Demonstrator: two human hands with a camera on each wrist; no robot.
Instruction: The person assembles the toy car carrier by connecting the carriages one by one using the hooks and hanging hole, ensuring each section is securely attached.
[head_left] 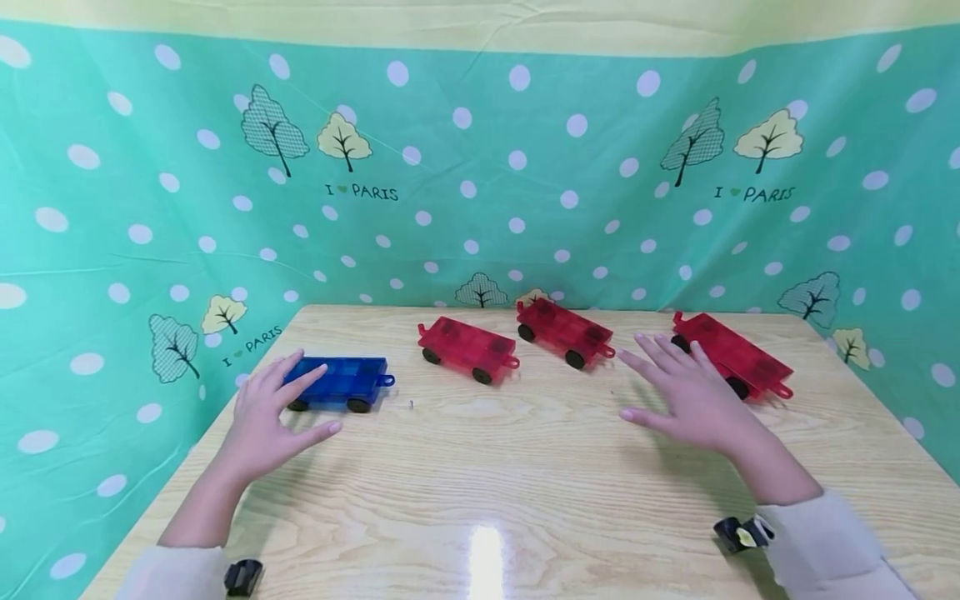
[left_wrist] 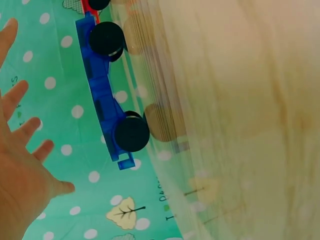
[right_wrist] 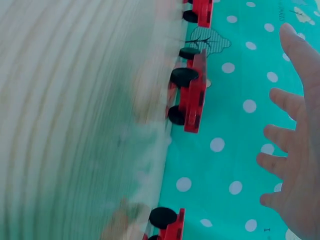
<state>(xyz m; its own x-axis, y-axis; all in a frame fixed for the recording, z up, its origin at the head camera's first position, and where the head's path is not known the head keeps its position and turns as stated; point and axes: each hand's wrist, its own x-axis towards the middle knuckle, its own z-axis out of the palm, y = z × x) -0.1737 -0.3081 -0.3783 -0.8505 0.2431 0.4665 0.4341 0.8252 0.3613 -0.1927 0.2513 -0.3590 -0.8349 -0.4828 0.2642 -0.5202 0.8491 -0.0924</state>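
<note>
My left hand (head_left: 262,412), fingers spread, hovers at the near left side of a blue toy car base (head_left: 348,379) with black wheels and covers part of it in the head view. In the left wrist view the blue car base (left_wrist: 102,95) stands apart from the spread fingers. My right hand (head_left: 686,400) is held spread over the table, just left of a red car base (head_left: 738,354), overlapping its near edge. Another red car base (head_left: 566,329) lies beyond its fingertips, with a third red one (head_left: 467,346) farther left. Both hands hold nothing.
The four-wheeled bases stand on a light wood table (head_left: 480,467). A green dotted cloth (head_left: 480,167) with printed trees hangs behind and beside it. Dark bands (head_left: 742,533) sit at the wrists.
</note>
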